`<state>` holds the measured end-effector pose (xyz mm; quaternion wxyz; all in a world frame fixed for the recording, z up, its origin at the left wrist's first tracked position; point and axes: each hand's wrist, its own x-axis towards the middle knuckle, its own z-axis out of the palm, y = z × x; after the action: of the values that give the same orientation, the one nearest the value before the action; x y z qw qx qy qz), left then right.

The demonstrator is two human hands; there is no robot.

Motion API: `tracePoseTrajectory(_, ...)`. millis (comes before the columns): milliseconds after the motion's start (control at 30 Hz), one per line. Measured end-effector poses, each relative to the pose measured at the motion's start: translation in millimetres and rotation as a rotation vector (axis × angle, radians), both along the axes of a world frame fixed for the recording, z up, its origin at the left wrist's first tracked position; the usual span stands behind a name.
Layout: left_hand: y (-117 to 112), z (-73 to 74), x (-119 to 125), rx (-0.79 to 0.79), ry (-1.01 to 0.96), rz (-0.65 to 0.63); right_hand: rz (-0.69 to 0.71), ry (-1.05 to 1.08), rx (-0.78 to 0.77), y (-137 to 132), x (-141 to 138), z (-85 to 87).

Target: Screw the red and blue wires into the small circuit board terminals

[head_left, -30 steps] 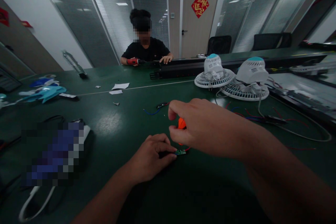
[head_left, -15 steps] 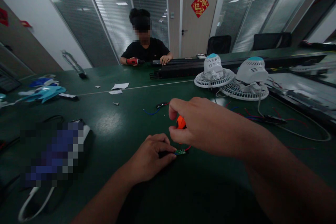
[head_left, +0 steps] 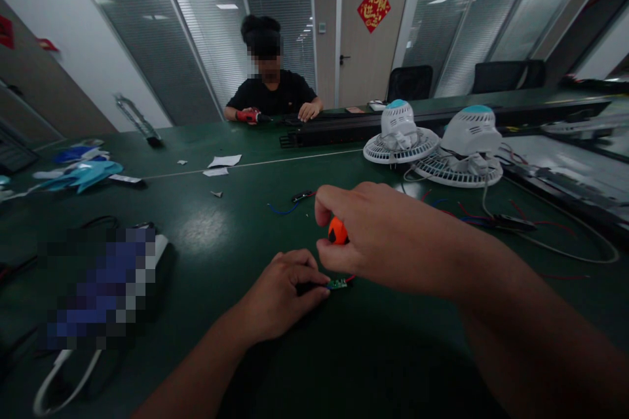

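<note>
My left hand (head_left: pixel 285 285) rests on the green table and pinches the left end of a small green circuit board (head_left: pixel 338 284). A red wire (head_left: pixel 350 278) comes off the board's right end. Just above the board, my right hand (head_left: pixel 366 226) is curled round the orange-and-black handle of a screwdriver (head_left: pixel 337 230), held roughly upright. My right fingers and palm hide most of the tool, and its tip cannot be made out. Beyond my hands lies another small board (head_left: pixel 301 196) with a blue and a red wire.
White fan heads (head_left: pixel 400 134) stand at the right, near loose wires and a dark module (head_left: pixel 514 223). Long black rails (head_left: pixel 324 136) lie across the back, where a person (head_left: pixel 272 95) holds a red power tool (head_left: pixel 251 116). Paper scraps (head_left: pixel 225 161) and a blue glove (head_left: pixel 86 175) lie left.
The screwdriver handle has turned a little in my right hand, showing more orange. My left hand and the circuit board stay in place. Across the table, the person's power tool has shifted slightly.
</note>
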<state>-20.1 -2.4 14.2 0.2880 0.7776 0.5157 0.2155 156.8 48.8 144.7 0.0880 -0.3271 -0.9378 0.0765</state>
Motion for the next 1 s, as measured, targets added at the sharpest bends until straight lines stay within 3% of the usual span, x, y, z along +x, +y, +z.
tracePoseTrajectory(467,-0.1,-2.0,1.2,-0.007,-0.015,0.017,0.020,-0.019,-0.033,-2.6,1.8,0.3)
tracePoseTrajectory(1000,-1.2,2.1,2.7,-0.036,-0.061,0.029,-0.007,-0.046,0.069,-5.9,-0.1,-0.1)
